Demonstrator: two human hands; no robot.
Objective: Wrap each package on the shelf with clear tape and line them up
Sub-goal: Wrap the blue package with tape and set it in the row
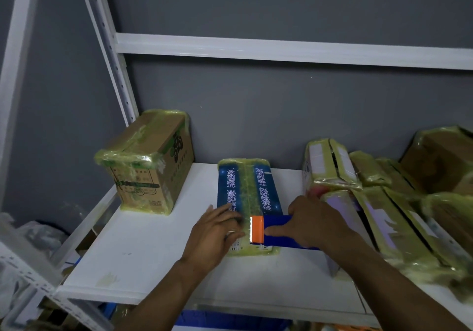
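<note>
A: So, where's the blue package (247,192) rn?

B: Flat on the white shelf (143,248), roughly mid-shelf, long side running front to back. It has yellowish clear film over it, w/ a strip down the middle betw. two rows of white print.

A: And the hands?

B: The left hand (217,231) lies on the pkg's near end, fingers mostly straight and pressing down. That grip has hold of nothing. The right hand (309,223) has its grip closed round a blue tape dispenser (271,229) (orange head, toothed edge), w/ the index finger stretched along its side. The dispenser sits across the pkg's near end, its head just beside the left fingertips.

A: Any tape drawn out?

B: Can't tell. There's some gloss under the left fingers, but it's too blurry.

A: What else is on there?

B: A brown carton (148,161) stands upright at the left rear, film round its top & bottom, well apart from the blue one. On the right is a bunch of wrapped packages (330,167), lying and leaning vs. each other, the nearest just beside the right hand. Behind is a gray wall (281,115), and at left a white upright (112,57).
</note>
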